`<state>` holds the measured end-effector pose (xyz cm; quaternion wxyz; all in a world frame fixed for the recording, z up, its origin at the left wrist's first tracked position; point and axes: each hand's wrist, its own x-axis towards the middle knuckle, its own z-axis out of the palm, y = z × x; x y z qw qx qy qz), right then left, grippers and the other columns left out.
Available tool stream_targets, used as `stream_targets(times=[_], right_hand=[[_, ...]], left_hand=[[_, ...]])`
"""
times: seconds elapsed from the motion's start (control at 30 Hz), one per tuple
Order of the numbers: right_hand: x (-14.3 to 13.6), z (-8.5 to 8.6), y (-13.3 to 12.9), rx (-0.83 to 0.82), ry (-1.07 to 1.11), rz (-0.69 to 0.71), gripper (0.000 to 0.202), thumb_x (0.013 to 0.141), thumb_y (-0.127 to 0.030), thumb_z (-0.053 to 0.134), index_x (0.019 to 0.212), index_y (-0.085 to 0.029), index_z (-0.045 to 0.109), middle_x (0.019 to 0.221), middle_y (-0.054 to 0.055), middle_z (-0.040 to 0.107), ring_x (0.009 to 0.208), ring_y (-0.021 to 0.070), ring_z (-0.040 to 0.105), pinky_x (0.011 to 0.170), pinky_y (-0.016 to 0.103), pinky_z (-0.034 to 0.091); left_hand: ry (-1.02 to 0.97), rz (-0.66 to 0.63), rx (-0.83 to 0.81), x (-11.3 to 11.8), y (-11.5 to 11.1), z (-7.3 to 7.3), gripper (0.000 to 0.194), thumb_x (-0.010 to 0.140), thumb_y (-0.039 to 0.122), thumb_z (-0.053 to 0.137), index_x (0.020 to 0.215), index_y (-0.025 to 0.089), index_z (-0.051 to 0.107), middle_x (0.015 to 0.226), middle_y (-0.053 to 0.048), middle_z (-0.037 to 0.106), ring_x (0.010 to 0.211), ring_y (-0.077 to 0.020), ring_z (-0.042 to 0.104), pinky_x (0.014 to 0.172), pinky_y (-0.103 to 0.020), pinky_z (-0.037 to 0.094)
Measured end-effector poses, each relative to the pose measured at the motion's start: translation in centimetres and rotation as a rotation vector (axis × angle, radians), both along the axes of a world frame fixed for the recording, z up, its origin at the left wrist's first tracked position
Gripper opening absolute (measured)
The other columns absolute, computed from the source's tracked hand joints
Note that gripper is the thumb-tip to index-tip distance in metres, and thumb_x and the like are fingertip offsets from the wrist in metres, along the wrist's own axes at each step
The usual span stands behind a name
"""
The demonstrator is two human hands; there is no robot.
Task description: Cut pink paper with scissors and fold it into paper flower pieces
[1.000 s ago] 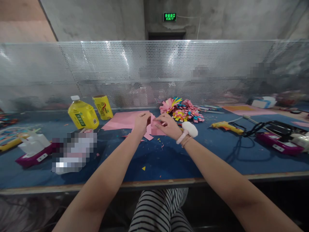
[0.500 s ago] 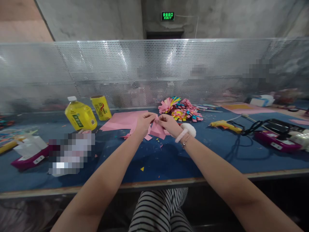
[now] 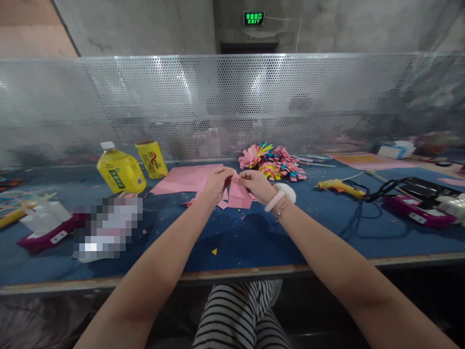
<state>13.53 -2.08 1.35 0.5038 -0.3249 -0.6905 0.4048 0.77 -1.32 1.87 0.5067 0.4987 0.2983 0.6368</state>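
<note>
A piece of pink paper [image 3: 239, 196] is held up between my two hands above the table's middle. My left hand [image 3: 218, 183] pinches its upper left edge. On the other side, my right hand [image 3: 256, 183] grips the top right of the same piece, fingers closed; a fluffy white band [image 3: 285, 195] circles that wrist. Larger pink sheets [image 3: 181, 178] lie flat just left of my left hand. Small pink offcuts [image 3: 223, 204] are scattered under my hands. Behind my right hand sits a pile of pink, yellow and blue paper flowers [image 3: 274, 162].
At left stand a yellow liquid bottle [image 3: 121, 169] and a yellow canister [image 3: 151, 160]. A purple-and-white item [image 3: 47, 230] lies nearer. To the right are a yellow glue gun [image 3: 339, 187], black cables and a purple box [image 3: 417, 211]. A perforated metal panel [image 3: 174, 106] borders the back.
The pink paper's lower part has swung slightly to the right and hangs flatter. Both hands keep their pinch on it. The view has tilted slightly.
</note>
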Motion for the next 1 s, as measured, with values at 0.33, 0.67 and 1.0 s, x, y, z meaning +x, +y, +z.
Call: stream_targets(times=[0.33, 0.67, 1.0], right_hand=[[0.7, 0.4, 0.1, -0.124, 0.049, 0.12, 0.031, 0.054, -0.038, 0.069, 0.062, -0.012, 0.054, 0.047, -0.006, 0.041, 0.04, 0.0028, 0.031, 0.037, 0.018, 0.024], [1.0, 0.3, 0.6, -0.049, -0.001, 0.124, 0.025, 0.061, -0.035, 0.065, 0.065, -0.012, 0.054, 0.045, -0.006, 0.043, 0.038, 0.0029, 0.033, 0.038, 0.018, 0.023], [0.6, 0.8, -0.2, -0.076, 0.017, 0.087, 0.027, 0.059, -0.037, 0.066, 0.062, -0.014, 0.051, 0.046, -0.007, 0.04, 0.038, 0.0026, 0.029, 0.036, 0.019, 0.021]], left_hand=[[0.03, -0.028, 0.017, 0.0, 0.3, 0.0, 0.008, 0.05, 0.019, 0.063, 0.053, 0.014, 0.058, 0.049, 0.002, 0.052, 0.045, -0.0055, 0.044, 0.048, -0.02, 0.038], [0.029, -0.055, 0.017, -0.2, 0.3, -0.1, 0.011, 0.05, 0.02, 0.064, 0.056, 0.013, 0.058, 0.052, 0.002, 0.053, 0.047, -0.0055, 0.046, 0.051, -0.02, 0.038], [0.048, 0.001, 0.046, 0.0, 0.2, 0.0, 0.01, 0.052, 0.021, 0.063, 0.056, 0.014, 0.059, 0.051, 0.003, 0.051, 0.047, -0.0053, 0.044, 0.049, -0.019, 0.037]])
